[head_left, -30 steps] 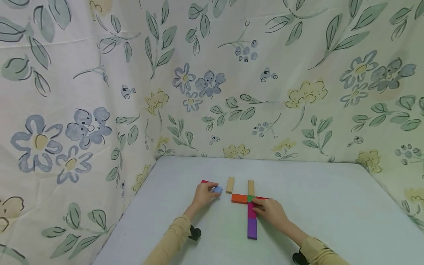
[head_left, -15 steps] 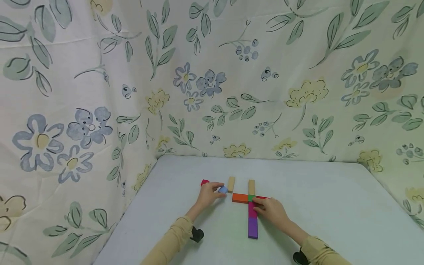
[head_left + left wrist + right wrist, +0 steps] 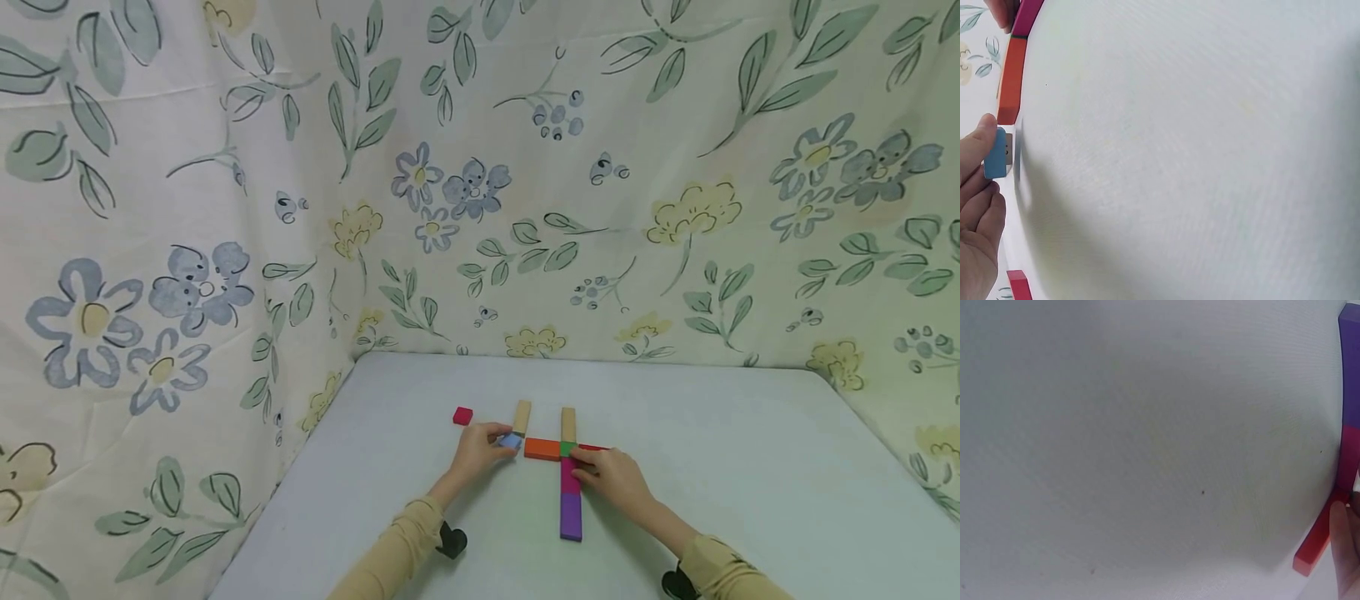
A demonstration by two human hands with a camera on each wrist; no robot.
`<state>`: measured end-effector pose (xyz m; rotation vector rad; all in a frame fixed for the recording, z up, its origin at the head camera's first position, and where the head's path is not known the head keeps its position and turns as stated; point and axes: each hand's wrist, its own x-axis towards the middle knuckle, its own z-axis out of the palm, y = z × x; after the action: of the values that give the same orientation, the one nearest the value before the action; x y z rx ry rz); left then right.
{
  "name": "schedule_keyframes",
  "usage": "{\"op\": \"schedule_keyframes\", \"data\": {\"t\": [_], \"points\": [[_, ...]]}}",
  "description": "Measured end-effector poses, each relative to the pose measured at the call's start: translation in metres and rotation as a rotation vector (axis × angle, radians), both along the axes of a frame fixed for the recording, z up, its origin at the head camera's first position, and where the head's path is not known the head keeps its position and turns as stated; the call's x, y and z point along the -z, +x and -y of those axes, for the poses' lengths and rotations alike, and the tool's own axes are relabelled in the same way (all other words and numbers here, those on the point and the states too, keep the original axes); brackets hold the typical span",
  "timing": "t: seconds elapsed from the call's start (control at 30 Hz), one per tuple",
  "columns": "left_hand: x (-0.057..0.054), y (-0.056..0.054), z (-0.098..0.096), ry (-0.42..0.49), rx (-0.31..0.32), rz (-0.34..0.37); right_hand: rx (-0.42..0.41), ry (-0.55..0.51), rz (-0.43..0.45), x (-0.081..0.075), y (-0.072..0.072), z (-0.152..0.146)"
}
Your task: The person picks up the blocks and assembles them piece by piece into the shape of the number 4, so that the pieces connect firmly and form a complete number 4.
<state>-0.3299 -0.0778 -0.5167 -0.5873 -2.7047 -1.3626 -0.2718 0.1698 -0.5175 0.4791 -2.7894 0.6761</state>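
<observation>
My left hand (image 3: pixel 476 454) pinches a light blue block (image 3: pixel 511 441) between thumb and fingers, close by the left end of an orange block (image 3: pixel 542 449). Just behind the blue block lies a loose plain wooden block (image 3: pixel 522 414). My right hand (image 3: pixel 618 479) rests its fingertips at the middle of a cross of blocks, by the green block (image 3: pixel 566 448) and the magenta block (image 3: pixel 569 477). A purple block (image 3: pixel 571 517) extends the cross toward me, another wooden block (image 3: pixel 568 423) points away. The red block (image 3: pixel 1316 542) on the right is partly covered by my fingers.
A small crimson block (image 3: pixel 462 415) lies alone behind my left hand. Everything stands on a white table (image 3: pixel 697 433), with a floral cloth (image 3: pixel 480 250) hanging behind it and at the sides. Each wrist wears a black strap piece (image 3: pixel 452 540).
My left hand has carried the light blue block to the right, from near the crimson block to the front of the loose wooden block. The right hand stays in place.
</observation>
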Motion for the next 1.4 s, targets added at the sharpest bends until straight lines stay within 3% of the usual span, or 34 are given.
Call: {"op": "schedule_keyframes", "data": {"t": [0.37, 0.87, 1.4], "points": [[0.0092, 0.0009, -0.0006, -0.028, 0.028, -0.013, -0.005, -0.008, 0.005, -0.0022, 0.0010, 0.0000], [0.0080, -0.0037, -0.0066, -0.033, 0.006, -0.030, 0.000, 0.014, 0.008, -0.0007, 0.0002, 0.0001], [0.0083, -0.0065, -0.0089, -0.042, 0.000, -0.002, -0.014, 0.000, 0.009, 0.0009, -0.0002, -0.0009]]}}
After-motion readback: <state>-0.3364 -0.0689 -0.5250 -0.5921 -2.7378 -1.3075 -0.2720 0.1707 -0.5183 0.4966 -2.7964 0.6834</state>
